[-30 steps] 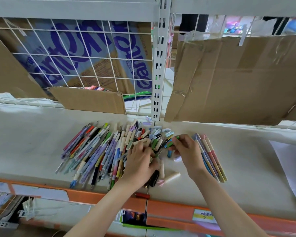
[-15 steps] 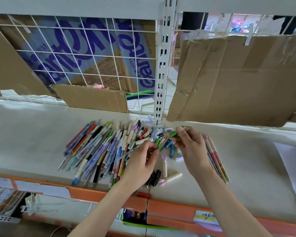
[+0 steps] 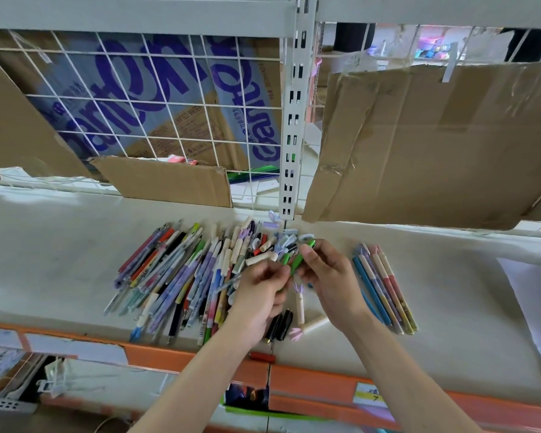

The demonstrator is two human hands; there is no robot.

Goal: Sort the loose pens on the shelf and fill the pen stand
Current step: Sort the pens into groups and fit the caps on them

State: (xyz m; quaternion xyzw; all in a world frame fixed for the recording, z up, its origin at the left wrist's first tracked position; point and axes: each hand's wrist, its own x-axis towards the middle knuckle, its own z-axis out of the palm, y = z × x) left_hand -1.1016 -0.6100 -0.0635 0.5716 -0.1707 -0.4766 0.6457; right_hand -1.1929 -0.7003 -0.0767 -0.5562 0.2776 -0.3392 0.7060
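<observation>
Both hands, left [image 3: 258, 295] and right [image 3: 331, 276], pinch one green pen [image 3: 298, 260] above the pen pile [image 3: 181, 276].

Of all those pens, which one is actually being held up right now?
The green pen. Both the left hand and the right hand pinch it above the shelf, while the other pens lie flat.

A pale shelf [image 3: 60, 260] ran across the view, edged in front by an orange rail [image 3: 310, 382]. Behind it stood a white wire grid [image 3: 132, 98] and a slotted white upright [image 3: 292, 120]. Brown cardboard sheets [image 3: 434, 145] hung against the grid, with a blue-printed carton [image 3: 169, 89] behind. Light was soft and even.
</observation>
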